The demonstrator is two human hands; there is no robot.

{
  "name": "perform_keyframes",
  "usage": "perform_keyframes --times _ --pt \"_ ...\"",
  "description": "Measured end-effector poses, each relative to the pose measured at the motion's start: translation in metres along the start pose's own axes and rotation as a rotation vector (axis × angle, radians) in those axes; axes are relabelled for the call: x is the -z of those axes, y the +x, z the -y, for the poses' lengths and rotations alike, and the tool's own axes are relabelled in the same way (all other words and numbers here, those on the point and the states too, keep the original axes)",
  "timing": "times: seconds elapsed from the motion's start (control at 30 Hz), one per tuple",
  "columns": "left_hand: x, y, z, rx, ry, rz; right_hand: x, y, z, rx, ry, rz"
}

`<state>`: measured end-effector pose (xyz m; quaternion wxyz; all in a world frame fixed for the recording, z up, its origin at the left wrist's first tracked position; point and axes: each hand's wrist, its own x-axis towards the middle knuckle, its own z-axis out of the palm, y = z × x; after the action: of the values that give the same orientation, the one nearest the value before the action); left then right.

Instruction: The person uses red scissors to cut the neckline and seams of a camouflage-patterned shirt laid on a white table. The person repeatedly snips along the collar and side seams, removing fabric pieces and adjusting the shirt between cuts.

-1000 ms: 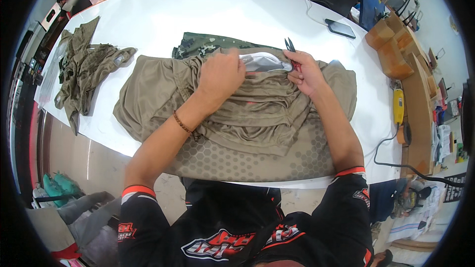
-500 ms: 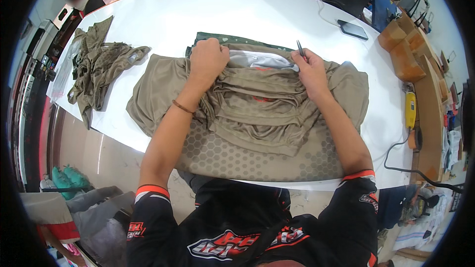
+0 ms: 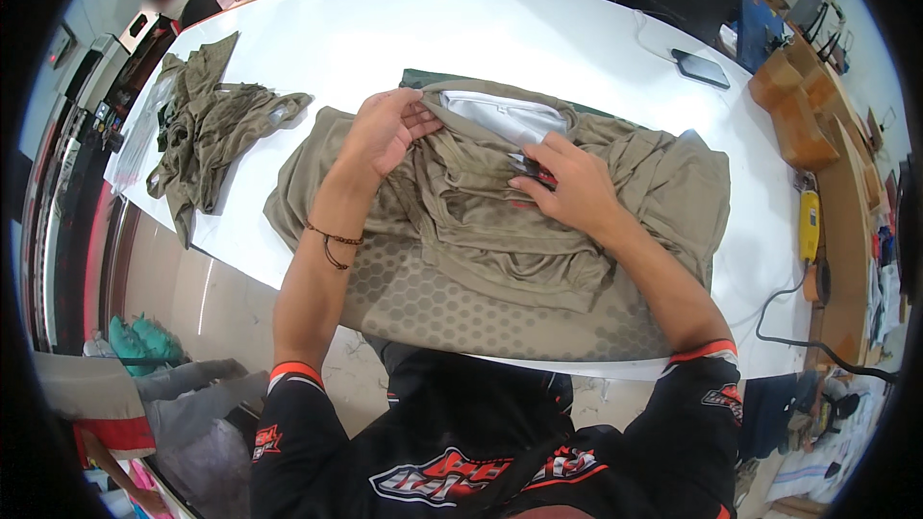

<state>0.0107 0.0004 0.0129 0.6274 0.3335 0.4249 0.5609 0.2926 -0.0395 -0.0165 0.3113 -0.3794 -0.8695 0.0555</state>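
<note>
An olive-brown garment with a dark hexagon pattern lies bunched on the white table in front of me. At its far side the neck opening shows a white inner lining. My left hand pinches the left edge of that opening between thumb and fingers. Over the right part of the opening, my right hand is closed around small thread snips, whose pointed blades face left, close to the cloth. A dark green cloth sticks out from beneath the garment's far edge.
Another crumpled olive garment lies at the table's left, beside clear plastic. A phone with a cable is at the far right. Along the right edge stand cardboard boxes, a yellow tool and a black cord. Another person's arm shows lower left.
My right hand has moved left and nearer to me, bringing the snips' blades over the cloth. My left hand has turned, showing its fingers on the neck edge. The view has shifted slightly.
</note>
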Motion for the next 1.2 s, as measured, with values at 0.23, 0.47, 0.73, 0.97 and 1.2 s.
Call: perform_keyframes --times 0.23,0.47,0.73,0.97,1.2 --pt "0.016 -0.002 0.010 -0.044 0.088 -0.037 -0.002 -0.008 0.011 0.317 -0.305 -0.039" --pt "0.009 -0.006 0.002 -0.098 0.256 0.024 0.007 -0.003 0.014 0.238 -0.176 0.049" --pt "0.000 0.013 0.009 -0.341 0.973 -0.070 0.005 0.003 0.026 0.218 -0.149 -0.075" --pt "0.009 0.010 0.016 -0.242 0.405 0.016 -0.014 0.060 0.048 0.053 0.340 -0.096" --pt "0.007 0.010 0.021 -0.275 0.298 0.007 -0.049 0.074 0.039 -0.175 0.353 -0.080"
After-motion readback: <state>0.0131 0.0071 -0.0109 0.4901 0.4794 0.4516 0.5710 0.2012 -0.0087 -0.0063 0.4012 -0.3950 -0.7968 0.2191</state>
